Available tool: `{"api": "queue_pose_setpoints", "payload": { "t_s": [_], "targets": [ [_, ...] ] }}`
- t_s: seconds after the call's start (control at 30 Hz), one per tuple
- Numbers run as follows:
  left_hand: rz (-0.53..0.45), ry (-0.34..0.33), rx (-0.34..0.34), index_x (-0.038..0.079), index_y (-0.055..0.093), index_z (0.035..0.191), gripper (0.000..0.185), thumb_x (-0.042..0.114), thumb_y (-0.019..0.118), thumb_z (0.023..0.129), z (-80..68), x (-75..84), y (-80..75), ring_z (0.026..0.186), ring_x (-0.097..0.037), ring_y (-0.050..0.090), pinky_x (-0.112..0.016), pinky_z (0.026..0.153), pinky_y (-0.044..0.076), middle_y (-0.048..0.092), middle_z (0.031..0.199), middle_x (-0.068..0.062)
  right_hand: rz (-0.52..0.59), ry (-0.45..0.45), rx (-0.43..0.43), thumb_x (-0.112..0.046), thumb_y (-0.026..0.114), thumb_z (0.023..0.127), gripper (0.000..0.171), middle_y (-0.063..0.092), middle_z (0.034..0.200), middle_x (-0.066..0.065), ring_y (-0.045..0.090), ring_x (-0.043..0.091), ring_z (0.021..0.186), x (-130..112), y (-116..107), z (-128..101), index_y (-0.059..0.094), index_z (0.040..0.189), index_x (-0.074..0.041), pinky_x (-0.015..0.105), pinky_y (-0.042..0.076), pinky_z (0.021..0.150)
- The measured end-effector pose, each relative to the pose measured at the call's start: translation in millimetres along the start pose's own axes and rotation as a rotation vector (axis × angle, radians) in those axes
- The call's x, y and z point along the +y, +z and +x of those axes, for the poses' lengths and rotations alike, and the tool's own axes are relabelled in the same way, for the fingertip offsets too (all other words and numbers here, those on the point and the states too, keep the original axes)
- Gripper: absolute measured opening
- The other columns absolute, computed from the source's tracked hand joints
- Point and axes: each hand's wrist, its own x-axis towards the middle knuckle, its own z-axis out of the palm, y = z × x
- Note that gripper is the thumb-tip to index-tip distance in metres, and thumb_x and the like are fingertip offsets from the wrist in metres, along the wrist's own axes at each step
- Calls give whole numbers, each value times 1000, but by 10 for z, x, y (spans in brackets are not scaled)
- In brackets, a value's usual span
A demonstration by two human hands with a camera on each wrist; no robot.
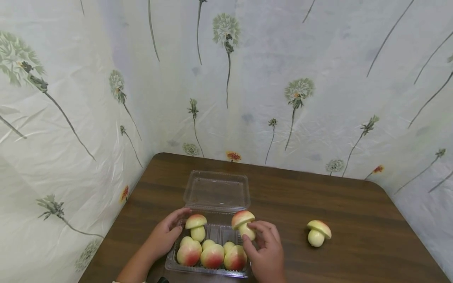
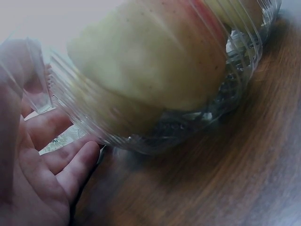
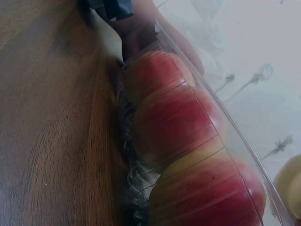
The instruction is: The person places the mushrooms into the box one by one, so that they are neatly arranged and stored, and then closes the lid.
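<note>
A clear plastic clamshell box (image 1: 207, 271) lies with its lid (image 1: 216, 190) folded back. Three yellow-and-red, peach-like rounded pieces (image 1: 212, 256) fill its front row, each with a paler knob behind. One mushroom-shaped piece (image 1: 196, 228) with a red-yellow cap stands in the back left of the box. My left hand (image 1: 163, 234) holds the box's left edge, thumb and fingers at the rim beside that piece. With thumb and fingertips, my right hand (image 1: 267, 251) pinches the pale stem of another mushroom-shaped piece (image 1: 243, 224), cap up, over the back right of the box.
A third mushroom-shaped piece (image 1: 317, 234) lies tilted on the brown wooden table (image 1: 357, 220), off to the right of the box. A pale plastic-like sheet (image 1: 247, 78) printed with dandelions hangs along the table's back and left edges.
</note>
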Motion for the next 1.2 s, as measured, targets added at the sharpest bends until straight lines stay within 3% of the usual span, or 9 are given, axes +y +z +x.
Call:
{"api": "queue_pose_setpoints", "payload": {
  "t_s": [0.2,0.77,1.2],
  "targets": [
    [-11,-17,5,14,50,154,55,-3,46,102,-6,-5,-3,138,-34,57,-22,107,47,53,156,-10,25,-17,-30,19,79,78,40,59,118,4,61,11,111,-26,10,18,74,107,-9,22,55,96],
    [-9,-10,25,11,52,153,55,-5,47,100,-5,-22,26,134,-33,60,-21,105,47,56,154,-11,59,6,-73,16,79,79,39,58,119,4,62,13,113,-172,97,23,74,106,-11,26,57,96],
    [-5,0,-6,11,51,153,54,-3,47,101,1,14,-5,137,-35,58,-21,106,47,54,156,-12,74,-7,-74,16,79,78,41,59,119,4,62,14,114,-230,157,16,74,107,-13,28,57,96]
  ]
}}
